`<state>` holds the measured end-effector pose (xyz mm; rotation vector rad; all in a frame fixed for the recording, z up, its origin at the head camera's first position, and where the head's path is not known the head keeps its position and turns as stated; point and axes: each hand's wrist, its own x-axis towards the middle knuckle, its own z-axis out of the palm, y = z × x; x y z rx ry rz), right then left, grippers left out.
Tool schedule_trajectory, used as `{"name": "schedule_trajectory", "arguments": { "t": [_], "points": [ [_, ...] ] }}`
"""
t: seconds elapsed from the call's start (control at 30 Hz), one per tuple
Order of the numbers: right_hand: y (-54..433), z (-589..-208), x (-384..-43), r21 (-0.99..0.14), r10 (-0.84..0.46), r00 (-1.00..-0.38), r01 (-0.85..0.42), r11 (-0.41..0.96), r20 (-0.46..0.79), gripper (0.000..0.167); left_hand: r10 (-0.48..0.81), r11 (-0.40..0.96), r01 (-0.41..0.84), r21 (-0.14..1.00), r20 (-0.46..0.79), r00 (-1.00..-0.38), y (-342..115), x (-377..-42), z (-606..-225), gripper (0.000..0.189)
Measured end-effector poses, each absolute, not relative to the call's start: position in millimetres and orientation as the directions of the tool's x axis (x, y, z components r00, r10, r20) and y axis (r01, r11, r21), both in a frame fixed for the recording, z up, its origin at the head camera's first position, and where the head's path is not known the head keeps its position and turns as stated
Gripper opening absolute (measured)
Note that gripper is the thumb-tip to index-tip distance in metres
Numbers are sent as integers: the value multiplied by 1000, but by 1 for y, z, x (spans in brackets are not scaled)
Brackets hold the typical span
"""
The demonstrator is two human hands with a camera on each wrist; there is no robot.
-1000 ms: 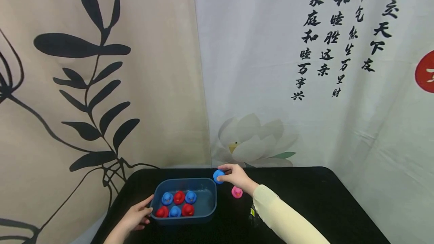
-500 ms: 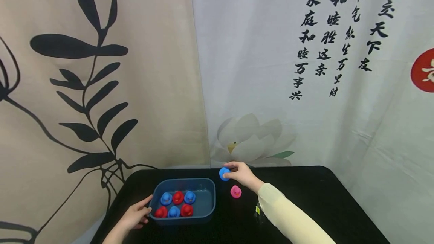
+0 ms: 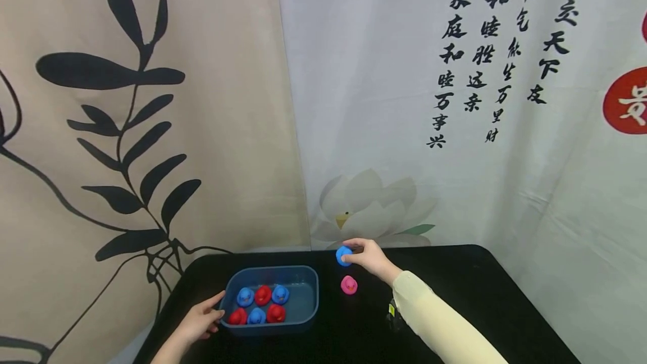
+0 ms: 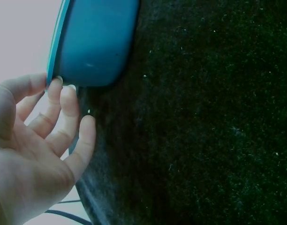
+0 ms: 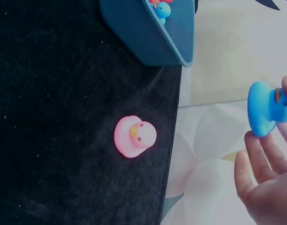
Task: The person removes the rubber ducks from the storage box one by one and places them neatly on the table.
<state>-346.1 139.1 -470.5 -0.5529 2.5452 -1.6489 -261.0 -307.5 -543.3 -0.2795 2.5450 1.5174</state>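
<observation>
My left hand holds the left edge of a dark blue plastic bin; in the left wrist view its thumb and fingertips pinch the rim at one corner of the bin. Inside the bin sit several red and blue rubber ducks. Raised above the table, right of the bin, my right hand pinches a blue rubber duck. The right wrist view shows this blue duck between thumb and fingertips. Below that hand, a pink rubber duck rests on the table.
A black cloth-like surface covers the table. Near my right sleeve lies a small dark object with a yellow-green patch, partly hidden. Behind the table hangs a printed curtain with leaves, a lotus and characters.
My right hand has moved to the right and slightly up, away from the bin's rim, with the blue rubber duck still pinched. My left hand keeps its place on the bin. The head view has turned slightly.
</observation>
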Motion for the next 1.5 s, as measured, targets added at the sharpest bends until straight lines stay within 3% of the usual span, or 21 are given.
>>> {"name": "schedule_trajectory", "arguments": {
  "t": [0.47, 1.5],
  "points": [
    [162, -481, -349, -872, -275, -946, -275, 404, 171, 44, -91, 419, -299, 857, -288, -953, -310, -262, -550, 64],
    [193, -522, -346, -877, -113, -989, -135, 462, 92, 38, -94, 366, -291, 884, -275, -957, -303, -258, -552, 64]
  ]
}}
